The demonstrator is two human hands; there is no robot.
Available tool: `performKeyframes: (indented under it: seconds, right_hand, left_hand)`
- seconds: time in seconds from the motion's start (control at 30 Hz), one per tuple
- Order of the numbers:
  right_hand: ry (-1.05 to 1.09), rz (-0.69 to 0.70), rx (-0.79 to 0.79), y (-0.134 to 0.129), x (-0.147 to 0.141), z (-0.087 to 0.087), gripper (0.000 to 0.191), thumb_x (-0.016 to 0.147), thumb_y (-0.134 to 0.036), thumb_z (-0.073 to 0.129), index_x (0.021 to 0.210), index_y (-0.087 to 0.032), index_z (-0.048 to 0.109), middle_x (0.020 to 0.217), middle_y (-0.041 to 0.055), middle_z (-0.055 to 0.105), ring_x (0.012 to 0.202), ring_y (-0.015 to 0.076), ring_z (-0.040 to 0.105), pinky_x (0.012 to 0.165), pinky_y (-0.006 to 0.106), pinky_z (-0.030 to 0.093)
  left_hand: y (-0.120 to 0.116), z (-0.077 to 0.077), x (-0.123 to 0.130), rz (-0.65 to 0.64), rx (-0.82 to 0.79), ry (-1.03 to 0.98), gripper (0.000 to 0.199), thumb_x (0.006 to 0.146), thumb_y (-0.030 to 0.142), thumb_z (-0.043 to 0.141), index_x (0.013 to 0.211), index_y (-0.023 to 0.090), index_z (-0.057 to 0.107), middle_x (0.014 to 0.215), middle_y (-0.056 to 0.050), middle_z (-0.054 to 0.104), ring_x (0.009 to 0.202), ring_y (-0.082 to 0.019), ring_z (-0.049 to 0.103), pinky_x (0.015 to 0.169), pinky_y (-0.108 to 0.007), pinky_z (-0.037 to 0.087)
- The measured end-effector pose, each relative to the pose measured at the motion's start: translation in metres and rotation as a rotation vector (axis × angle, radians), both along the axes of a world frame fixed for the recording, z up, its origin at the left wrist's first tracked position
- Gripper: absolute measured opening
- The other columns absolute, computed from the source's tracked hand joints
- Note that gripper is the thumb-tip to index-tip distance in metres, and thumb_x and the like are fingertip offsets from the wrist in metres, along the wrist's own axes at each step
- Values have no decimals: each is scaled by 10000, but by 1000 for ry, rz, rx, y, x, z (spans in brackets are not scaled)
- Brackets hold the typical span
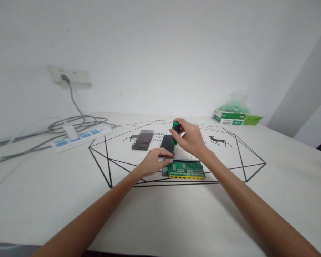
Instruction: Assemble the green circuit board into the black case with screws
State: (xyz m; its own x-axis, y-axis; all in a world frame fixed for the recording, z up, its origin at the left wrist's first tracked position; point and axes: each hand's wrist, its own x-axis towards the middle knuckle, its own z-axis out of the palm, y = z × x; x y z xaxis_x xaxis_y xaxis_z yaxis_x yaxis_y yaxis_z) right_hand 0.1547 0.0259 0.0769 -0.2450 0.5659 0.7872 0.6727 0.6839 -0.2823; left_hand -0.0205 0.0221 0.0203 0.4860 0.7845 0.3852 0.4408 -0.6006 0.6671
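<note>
My right hand (189, 137) is closed round the green and black handle of a screwdriver (176, 127), held upright with its shaft pointing down. Below it lies a green circuit board (187, 169) with a yellow strip along its near edge. My left hand (158, 161) is at the board's far left corner, thumb and fingertips pinched around the foot of the screwdriver's shaft. What sits between those fingertips is too small to make out. A dark flat panel (166, 142) lies behind and partly under my left fingers, left of the screwdriver.
Left of my hands lies a dark phone-like slab (144, 140), partly blurred out. A white power strip (81, 140) and grey cables (77, 121) spread over the table's left side. Green and white boxes (229, 116) with a plastic bag (235, 102) stand back right against the wall.
</note>
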Motion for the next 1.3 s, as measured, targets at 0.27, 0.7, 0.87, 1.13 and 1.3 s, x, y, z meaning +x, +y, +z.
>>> performKeyframes:
  seconds: [0.27,0.7,0.87,1.13,1.3]
  right_hand:
    - [-7,-60,-39,-11,-3,-6,379,935,-436,430,1220,-197,505,876,78,664,697,200,581,635,331,408]
    - [75,102,-211,-8,7,-8,600,833,-347,534,1402,-234,382,841,29,634,684,186,572,596,314,427]
    - [129,148,-218,-11,7,-9,593,830,-244,481,1409,-245,354,869,23,646,640,160,559,593,307,422]
    - [57,50,-133,-7,3,-15,594,842,-378,549,1393,-251,367,841,24,637,698,197,597,654,330,441]
    - [20,54,-132,-13,1,-13,595,850,-363,533,1405,-251,349,888,33,653,720,199,610,661,331,446]
  left_hand:
    - [-7,-4,12,92,75,-98,150,799,276,651,847,180,755,887,-44,759,835,-194,673,805,-306,516]
    - [-6,-9,17,124,86,-65,126,799,232,645,812,177,757,883,-40,765,830,-194,694,814,-298,521]
    - [-8,-7,16,108,73,-22,159,820,246,615,837,190,763,913,-38,766,868,-202,693,844,-310,520]
    - [-8,-9,17,142,130,-77,154,794,298,667,812,175,758,894,-52,761,847,-212,685,839,-318,518]
    - [-6,-9,17,130,116,-61,174,819,275,627,825,164,762,880,-56,761,833,-213,682,827,-322,511]
